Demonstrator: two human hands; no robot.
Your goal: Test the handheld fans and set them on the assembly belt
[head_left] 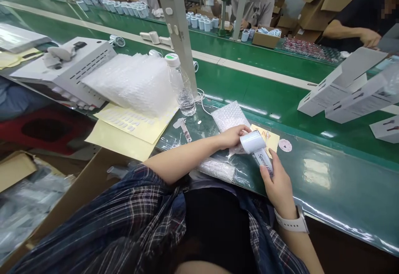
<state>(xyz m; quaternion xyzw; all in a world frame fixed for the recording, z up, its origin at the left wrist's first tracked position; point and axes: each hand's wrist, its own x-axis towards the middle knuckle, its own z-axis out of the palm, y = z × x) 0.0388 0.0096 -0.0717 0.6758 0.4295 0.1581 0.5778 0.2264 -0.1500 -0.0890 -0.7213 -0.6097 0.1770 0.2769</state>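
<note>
Device between both hands (handle in right)

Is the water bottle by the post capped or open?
Capped: the bottle stands upright with its white cap on, a little water at the bottom.

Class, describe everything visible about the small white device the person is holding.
The white device looks like smooth plastic: a rounded pale head and a slim handle with dark lettering. It lies tilted above the green table's edge. The left hand grips the head, the right hand the handle. A bubble-wrap bag lies just behind.
</note>
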